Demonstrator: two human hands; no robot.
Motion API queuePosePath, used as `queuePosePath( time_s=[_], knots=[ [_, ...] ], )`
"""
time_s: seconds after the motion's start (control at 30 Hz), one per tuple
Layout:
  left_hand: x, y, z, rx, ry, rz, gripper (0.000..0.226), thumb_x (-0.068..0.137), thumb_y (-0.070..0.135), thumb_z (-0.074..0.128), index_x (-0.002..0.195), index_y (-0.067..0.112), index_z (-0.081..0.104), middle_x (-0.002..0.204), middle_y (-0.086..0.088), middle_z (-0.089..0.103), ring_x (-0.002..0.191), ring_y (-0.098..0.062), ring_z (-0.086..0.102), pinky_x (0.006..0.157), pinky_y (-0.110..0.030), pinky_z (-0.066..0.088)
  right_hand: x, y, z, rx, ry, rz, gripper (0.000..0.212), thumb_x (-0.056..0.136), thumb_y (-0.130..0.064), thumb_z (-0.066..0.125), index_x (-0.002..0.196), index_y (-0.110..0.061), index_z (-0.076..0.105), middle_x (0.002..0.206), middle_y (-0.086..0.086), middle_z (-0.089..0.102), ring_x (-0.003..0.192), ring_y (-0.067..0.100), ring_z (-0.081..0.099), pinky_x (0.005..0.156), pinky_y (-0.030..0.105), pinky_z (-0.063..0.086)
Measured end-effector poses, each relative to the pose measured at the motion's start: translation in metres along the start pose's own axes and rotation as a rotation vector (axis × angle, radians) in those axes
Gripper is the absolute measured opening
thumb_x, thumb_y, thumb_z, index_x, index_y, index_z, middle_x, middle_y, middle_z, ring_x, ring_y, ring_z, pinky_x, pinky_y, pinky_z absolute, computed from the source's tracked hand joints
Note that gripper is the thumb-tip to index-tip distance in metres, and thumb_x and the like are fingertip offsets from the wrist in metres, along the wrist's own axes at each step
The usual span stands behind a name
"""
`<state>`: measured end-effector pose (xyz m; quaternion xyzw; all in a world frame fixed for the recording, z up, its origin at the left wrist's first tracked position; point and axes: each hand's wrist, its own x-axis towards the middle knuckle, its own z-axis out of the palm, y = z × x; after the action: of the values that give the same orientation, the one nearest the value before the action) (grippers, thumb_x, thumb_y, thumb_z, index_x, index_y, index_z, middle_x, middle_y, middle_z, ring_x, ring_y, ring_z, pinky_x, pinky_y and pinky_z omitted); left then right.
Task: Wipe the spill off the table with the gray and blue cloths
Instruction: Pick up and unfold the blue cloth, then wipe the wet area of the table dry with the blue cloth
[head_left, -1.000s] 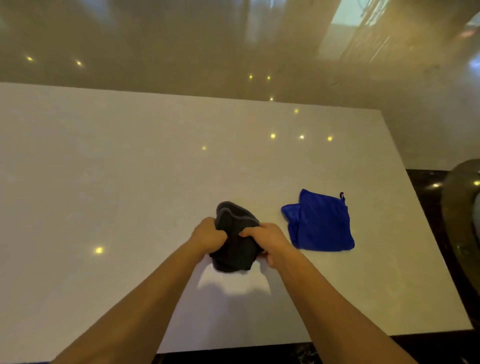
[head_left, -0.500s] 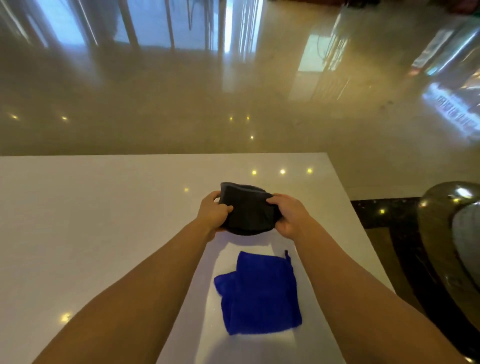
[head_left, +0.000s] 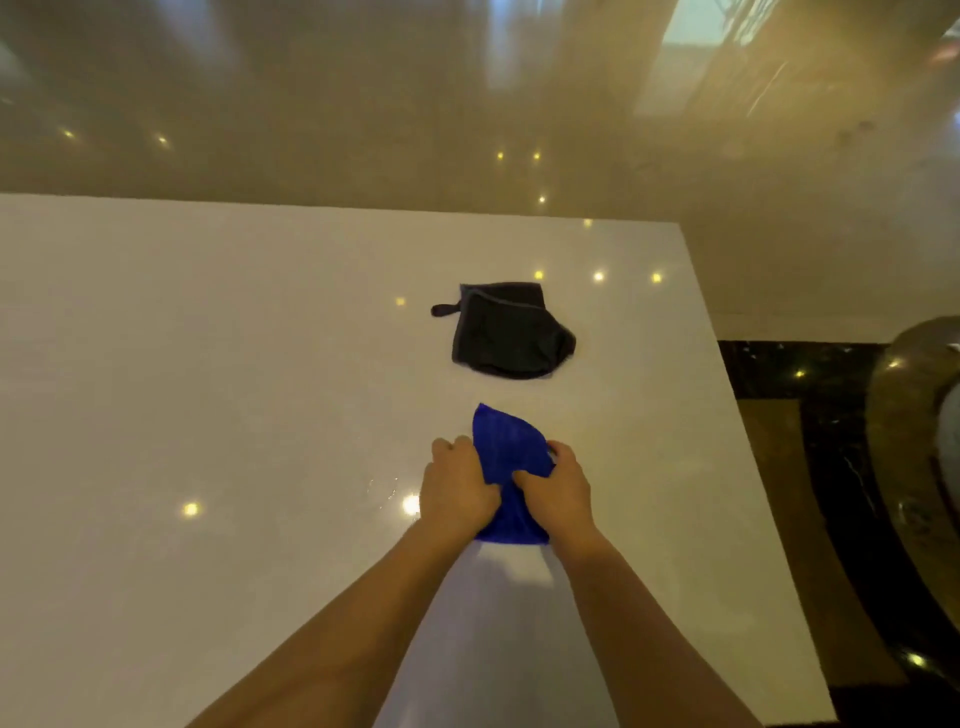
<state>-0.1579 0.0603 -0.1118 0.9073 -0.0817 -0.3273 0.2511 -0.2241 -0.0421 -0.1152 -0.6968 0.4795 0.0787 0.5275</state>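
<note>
The blue cloth (head_left: 509, 447) is bunched up between both hands on the white table (head_left: 208, 389). My left hand (head_left: 457, 486) grips its left side and my right hand (head_left: 556, 491) grips its right side. The gray cloth (head_left: 506, 330) lies loose on the table beyond the blue one, apart from both hands, with a small loop sticking out at its left. A faint wet patch (head_left: 384, 491) glints on the table just left of my left hand.
The table's right edge (head_left: 727, 415) runs close to the cloths, with dark floor and a rounded metallic object (head_left: 914, 441) beyond it. Glossy beige floor lies past the far edge. Ceiling lights reflect as bright dots on the tabletop.
Both hands let go of the gray cloth, which now lies on the table farther away. They have taken hold of the blue cloth and bunched it up.
</note>
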Motion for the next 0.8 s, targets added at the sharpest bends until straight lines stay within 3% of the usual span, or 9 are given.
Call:
queuePosePath(
  time_s=[0.07, 0.13, 0.2, 0.33, 0.47, 0.53, 0.63, 0.7, 0.8],
  knots=[
    [-0.008, -0.01, -0.005, -0.25, -0.06, -0.055, 0.025, 0.083, 0.007, 0.063, 0.105, 0.011, 0.051, 0.108, -0.01, 0.061, 0.084, -0.017, 0.061, 0.068, -0.027, 0.051, -0.014, -0.004, 0.008, 0.017, -0.029, -0.009, 0.032, 0.087, -0.003, 0.063, 0.12, -0.006, 0.062, 0.114, 0.011, 0.072, 0.105, 0.036, 0.069, 0.089, 0.05, 0.059],
    [-0.015, -0.029, -0.023, -0.537, -0.184, -0.139, 0.031, 0.082, 0.002, 0.064, 0.11, 0.011, 0.054, 0.111, -0.01, 0.067, 0.093, -0.022, 0.066, 0.08, -0.038, 0.058, -0.027, -0.015, 0.015, -0.035, -0.043, -0.07, 0.02, 0.088, -0.002, 0.059, 0.105, -0.009, 0.067, 0.1, 0.011, 0.074, 0.096, 0.034, 0.071, 0.087, 0.053, 0.059],
    [-0.023, -0.054, -0.054, -0.77, -0.256, -0.166, 0.045, 0.082, 0.0, 0.068, 0.124, 0.014, 0.057, 0.119, -0.01, 0.069, 0.106, -0.03, 0.068, 0.092, -0.048, 0.058, -0.038, -0.032, 0.021, -0.01, -0.069, -0.122, 0.02, 0.092, -0.002, 0.059, 0.104, -0.016, 0.068, 0.102, 0.007, 0.074, 0.096, 0.029, 0.07, 0.089, 0.053, 0.059],
    [-0.032, -0.112, -0.122, -0.967, -0.26, -0.109, 0.049, 0.083, 0.006, 0.075, 0.125, 0.027, 0.062, 0.118, -0.007, 0.074, 0.104, -0.032, 0.072, 0.087, -0.05, 0.06, -0.051, -0.063, 0.051, 0.203, -0.288, -0.075, 0.027, 0.097, -0.003, 0.062, 0.114, -0.023, 0.065, 0.119, 0.002, 0.07, 0.107, 0.025, 0.068, 0.091, 0.05, 0.061],
    [-0.027, -0.155, -0.154, -0.659, -0.113, -0.109, 0.056, 0.085, 0.021, 0.076, 0.135, 0.023, 0.051, 0.127, -0.006, 0.063, 0.11, -0.028, 0.065, 0.093, -0.044, 0.056, -0.054, -0.075, 0.097, -0.13, -0.167, -0.249, 0.048, 0.097, -0.003, 0.061, 0.139, -0.025, 0.052, 0.137, 0.0, 0.055, 0.112, 0.015, 0.06, 0.083, 0.021, 0.056],
    [-0.022, -0.187, -0.163, -0.519, 0.157, -0.143, 0.054, 0.089, 0.027, 0.072, 0.138, 0.018, 0.05, 0.135, -0.008, 0.058, 0.121, -0.029, 0.058, 0.102, -0.041, 0.048, -0.059, -0.069, 0.122, -0.521, 0.094, -0.468, 0.055, 0.1, -0.015, 0.059, 0.152, -0.021, 0.043, 0.153, 0.004, 0.043, 0.132, 0.022, 0.051, 0.101, 0.03, 0.049],
    [-0.026, -0.246, -0.164, -0.316, 0.656, -0.31, 0.058, 0.094, 0.035, 0.062, 0.142, 0.007, 0.047, 0.149, -0.02, 0.046, 0.137, -0.037, 0.043, 0.11, -0.039, 0.034, -0.064, -0.046, 0.172, -0.935, -0.077, -0.861, 0.068, 0.1, -0.05, 0.049, 0.16, -0.026, 0.029, 0.17, 0.01, 0.023, 0.155, 0.04, 0.021, 0.124, 0.056, 0.022],
    [-0.029, -0.281, -0.148, -0.06, 0.642, -0.463, 0.078, 0.095, 0.053, 0.047, 0.152, 0.003, 0.03, 0.161, -0.027, 0.024, 0.148, -0.045, 0.02, 0.12, -0.051, 0.02, -0.057, -0.036, 0.202, -1.103, -0.204, -0.803, 0.079, 0.098, -0.069, 0.03, 0.165, -0.034, 0.006, 0.174, 0.009, -0.007, 0.158, 0.041, -0.011, 0.125, 0.063, -0.005],
    [-0.031, -0.307, -0.116, 0.17, 0.554, -0.484, 0.088, 0.094, 0.069, 0.017, 0.159, 0.012, 0.002, 0.168, -0.02, -0.004, 0.154, -0.039, -0.007, 0.124, -0.053, -0.002, -0.062, -0.01, 0.223, -1.107, -0.108, -0.818, 0.078, 0.096, -0.071, 0.03, 0.164, -0.034, 0.021, 0.173, 0.012, 0.009, 0.158, 0.045, 0.0, 0.122, 0.069, 0.003]
  ],
)
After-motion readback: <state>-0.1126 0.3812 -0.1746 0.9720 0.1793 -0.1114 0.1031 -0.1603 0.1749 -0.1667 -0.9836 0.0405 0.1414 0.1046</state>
